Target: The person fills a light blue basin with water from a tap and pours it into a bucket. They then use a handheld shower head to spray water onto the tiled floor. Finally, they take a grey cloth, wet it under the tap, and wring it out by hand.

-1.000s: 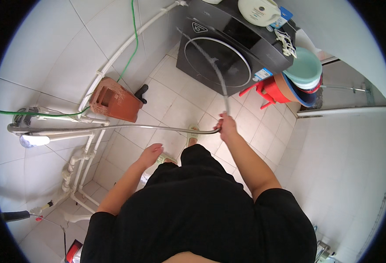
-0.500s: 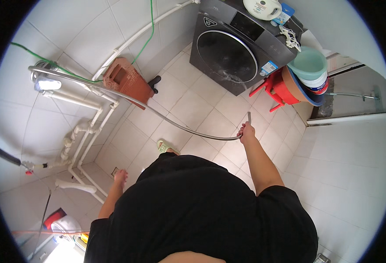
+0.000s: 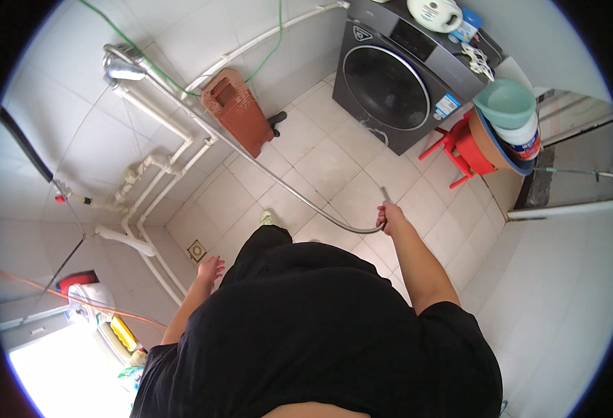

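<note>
The right hand (image 3: 392, 216) grips a metal hose (image 3: 278, 182), the left hand (image 3: 210, 268) hangs open, and stacked basins (image 3: 507, 111) rest on a red stool (image 3: 463, 150).

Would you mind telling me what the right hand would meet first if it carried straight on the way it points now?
Probably the dark front-loading washing machine. The right hand, closed on the metal hose, points up-frame over bare floor tiles toward it, though depth is unclear.

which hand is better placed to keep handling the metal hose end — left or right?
Right. The right hand is closed around the free end of the metal hose, which runs up to the shower head. The left hand hangs open and empty by the hip, well apart from the hose.
</note>
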Demonstrator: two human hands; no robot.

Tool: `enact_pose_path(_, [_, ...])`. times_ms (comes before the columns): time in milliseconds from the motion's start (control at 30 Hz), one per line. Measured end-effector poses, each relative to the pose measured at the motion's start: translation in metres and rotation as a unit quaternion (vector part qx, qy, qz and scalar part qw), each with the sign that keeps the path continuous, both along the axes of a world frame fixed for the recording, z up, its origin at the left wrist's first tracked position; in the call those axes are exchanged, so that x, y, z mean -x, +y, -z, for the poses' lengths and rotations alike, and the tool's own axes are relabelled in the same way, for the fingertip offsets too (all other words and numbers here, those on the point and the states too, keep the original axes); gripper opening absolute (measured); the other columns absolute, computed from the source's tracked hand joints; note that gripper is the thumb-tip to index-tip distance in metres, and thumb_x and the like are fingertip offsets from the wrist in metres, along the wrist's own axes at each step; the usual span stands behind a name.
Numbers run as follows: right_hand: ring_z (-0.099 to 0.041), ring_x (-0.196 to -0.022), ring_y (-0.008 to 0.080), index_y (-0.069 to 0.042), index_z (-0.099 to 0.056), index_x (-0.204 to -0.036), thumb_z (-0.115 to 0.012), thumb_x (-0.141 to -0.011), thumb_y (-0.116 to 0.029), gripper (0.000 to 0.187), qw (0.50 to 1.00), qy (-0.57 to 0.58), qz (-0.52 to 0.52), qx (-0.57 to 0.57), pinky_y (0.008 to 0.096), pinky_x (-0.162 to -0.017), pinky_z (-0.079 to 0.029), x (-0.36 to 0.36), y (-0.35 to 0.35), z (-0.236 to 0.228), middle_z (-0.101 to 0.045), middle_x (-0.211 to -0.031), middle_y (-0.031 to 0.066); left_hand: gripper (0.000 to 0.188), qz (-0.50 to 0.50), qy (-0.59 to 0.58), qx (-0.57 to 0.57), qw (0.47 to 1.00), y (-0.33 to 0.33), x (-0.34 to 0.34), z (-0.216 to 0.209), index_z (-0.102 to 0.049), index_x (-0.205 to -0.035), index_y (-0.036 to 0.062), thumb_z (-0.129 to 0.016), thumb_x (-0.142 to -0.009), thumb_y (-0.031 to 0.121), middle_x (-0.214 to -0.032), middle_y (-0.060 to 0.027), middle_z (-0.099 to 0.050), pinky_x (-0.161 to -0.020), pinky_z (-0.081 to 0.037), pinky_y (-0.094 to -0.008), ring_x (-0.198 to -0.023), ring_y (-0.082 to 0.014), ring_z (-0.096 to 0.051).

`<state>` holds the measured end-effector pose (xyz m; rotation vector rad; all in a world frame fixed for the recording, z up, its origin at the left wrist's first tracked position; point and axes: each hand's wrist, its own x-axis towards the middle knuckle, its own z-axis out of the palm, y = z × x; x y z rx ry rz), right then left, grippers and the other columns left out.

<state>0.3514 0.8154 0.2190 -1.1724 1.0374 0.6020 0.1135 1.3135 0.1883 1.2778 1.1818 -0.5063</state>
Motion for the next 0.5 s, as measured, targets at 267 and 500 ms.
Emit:
enact_pose_path(267, [-0.033, -0.037, 0.0134, -0.003, -0.044, -0.081, -0.047, -0.077, -0.019, 0.017, 0.958, -0.020, -0.281, 0.046, 0.0309, -0.034, -0.029, -0.008, 0.064, -0.021, -0.037, -0.051, 0.0039, 0.027, 0.002, -0.050, -0.018, 0.999, 0.003, -0.039, -0.012, -0.051, -0.101, 0.0081, -0.048, -0.081, 0.026, -0.080, -0.0006, -0.056, -0.051, -0.040, -0.0248, -0.062, -0.0096, -0.051])
enact_pose_path(500, [-0.038, -0.038, 0.0129, -0.004, -0.047, -0.076, -0.043, -0.083, -0.032, 0.029, 0.815, -0.133, -0.529, 0.197, 0.0294, -0.032, -0.030, -0.021, 0.131, -0.042, -0.041, -0.050, 0.0036, 0.035, 0.103, -0.311, -0.340, 0.882, 0.067, -0.182, -0.045, -0.047, -0.109, 0.0030, -0.051, -0.079, 0.021, -0.092, -0.0040, -0.054, -0.060, -0.043, -0.0245, -0.074, -0.0120, -0.053])
